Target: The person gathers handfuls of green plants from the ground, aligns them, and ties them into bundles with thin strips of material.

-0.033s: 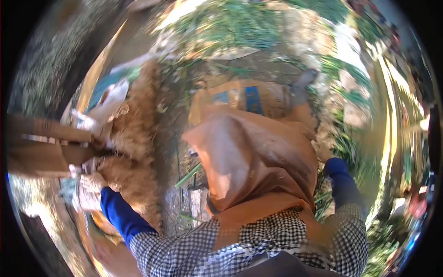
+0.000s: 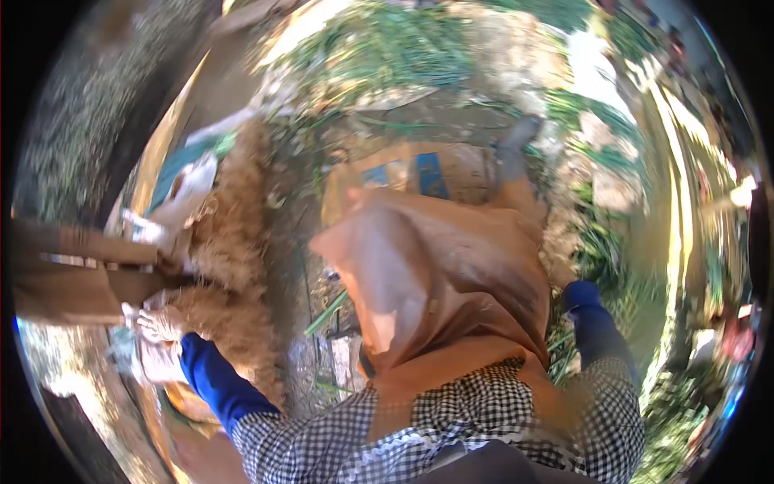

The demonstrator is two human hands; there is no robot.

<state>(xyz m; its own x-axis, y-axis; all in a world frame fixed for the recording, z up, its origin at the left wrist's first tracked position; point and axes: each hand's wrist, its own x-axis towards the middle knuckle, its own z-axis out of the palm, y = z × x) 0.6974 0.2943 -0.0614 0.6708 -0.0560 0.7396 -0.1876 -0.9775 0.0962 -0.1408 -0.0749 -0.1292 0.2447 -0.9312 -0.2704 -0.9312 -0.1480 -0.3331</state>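
My left hand (image 2: pixel 164 324), at the end of a blue sleeve, reaches out to the left with fingers spread and nothing visible in them. Just below it is a pale pinkish object (image 2: pixel 161 360) whose kind is unclear. Beside the hand lies a long heap of brown fibrous material (image 2: pixel 230 242), like tangled roots. My right hand (image 2: pixel 559 270) is down by my right side, close to a fibrous patch and green stalks (image 2: pixel 597 246). Its fingers are blurred and partly hidden. An orange-brown apron (image 2: pixel 451 258) covers my lap and bent leg.
Brown cloth (image 2: pixel 72 274), seemingly another person's trouser legs, comes in from the left. Ahead lies a large pile of long green stalks (image 2: pixel 387 44). A flattened cardboard piece (image 2: pixel 468 165) is beneath my outstretched leg, whose grey-socked foot (image 2: pixel 516 141) rests beyond it.
The view has shifted slightly. The fingers of my left hand look more spread above the pale object. My right hand stays in about the same place.
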